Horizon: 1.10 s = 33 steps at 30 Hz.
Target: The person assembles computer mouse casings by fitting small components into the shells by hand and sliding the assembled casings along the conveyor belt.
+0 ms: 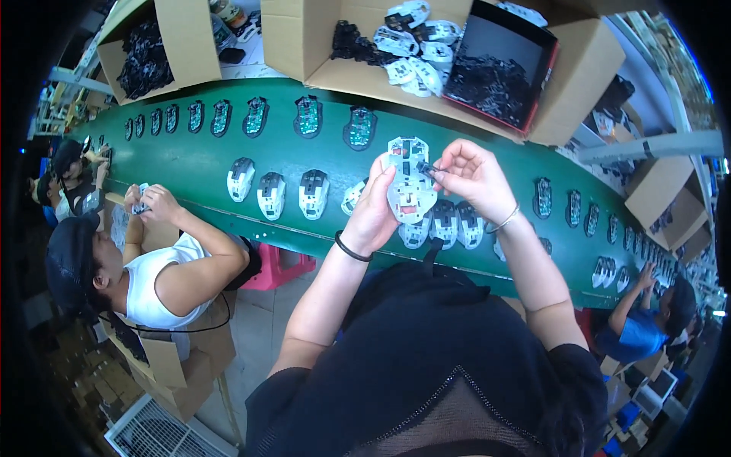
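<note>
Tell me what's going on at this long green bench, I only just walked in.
A person holds a pale mouse shell in the left hand, while the right hand pinches a small dark part at its right side; whether the part is seated can't be made out. On the green bench, dark bases with green circuit boards stand in a row, with more white-and-black shells nearer the person. To the left, a co-worker in a white top also handles something small.

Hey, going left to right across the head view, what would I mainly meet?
Co-worker in a white tank top → three white-and-black mouse shells → your left hand → the pale mouse shell it holds → your right hand, pinching a small dark part → co-worker in a blue shirt.
</note>
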### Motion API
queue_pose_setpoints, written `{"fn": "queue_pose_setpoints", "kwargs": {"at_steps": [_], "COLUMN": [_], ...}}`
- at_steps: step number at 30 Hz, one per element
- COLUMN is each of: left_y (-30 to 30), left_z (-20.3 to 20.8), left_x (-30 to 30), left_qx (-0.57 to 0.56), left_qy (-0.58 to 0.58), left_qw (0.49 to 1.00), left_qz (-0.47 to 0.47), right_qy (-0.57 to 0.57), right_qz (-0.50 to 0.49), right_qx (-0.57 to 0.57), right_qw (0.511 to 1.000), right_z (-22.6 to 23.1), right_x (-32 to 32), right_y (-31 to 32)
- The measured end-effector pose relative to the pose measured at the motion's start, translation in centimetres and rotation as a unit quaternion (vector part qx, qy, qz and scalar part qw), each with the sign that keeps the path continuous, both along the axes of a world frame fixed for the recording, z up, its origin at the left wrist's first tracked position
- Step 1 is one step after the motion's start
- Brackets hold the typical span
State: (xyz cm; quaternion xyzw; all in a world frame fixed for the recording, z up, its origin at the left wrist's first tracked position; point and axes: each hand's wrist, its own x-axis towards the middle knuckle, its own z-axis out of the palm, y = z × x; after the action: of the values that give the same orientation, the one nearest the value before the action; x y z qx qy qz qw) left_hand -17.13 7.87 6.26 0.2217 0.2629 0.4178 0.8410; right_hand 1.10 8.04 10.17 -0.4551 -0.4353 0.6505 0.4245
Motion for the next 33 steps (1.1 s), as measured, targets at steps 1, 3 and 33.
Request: {"fn": "queue_pose_setpoints", "kwargs": {"at_steps": [1, 3, 33], "left_y": [-0.4, -1.2, -3.9], "left_z": [0.3, 0.5, 1.1], "left_x": [0.3, 0.8, 1.0], "left_qx": [0.019, 0.029, 0.152], "left_qy": [0.016, 0.02, 0.165], "left_qw": [1.0, 0.999, 0.972], "left_qz": [0.005, -0.01, -0.067], "right_qy": [0.027, 0.028, -0.415], "right_qz": [-0.023, -0.047, -0.183], "right_qx": [-0.001, 0.009, 0.369], "right_qw": [0.999, 0.998, 0.811], "right_z": [-0.2, 0.1, -0.8], "right_x": [0.0, -0.4, -2.7], "right_y": [-0.9, -2.8, -5.6]}}
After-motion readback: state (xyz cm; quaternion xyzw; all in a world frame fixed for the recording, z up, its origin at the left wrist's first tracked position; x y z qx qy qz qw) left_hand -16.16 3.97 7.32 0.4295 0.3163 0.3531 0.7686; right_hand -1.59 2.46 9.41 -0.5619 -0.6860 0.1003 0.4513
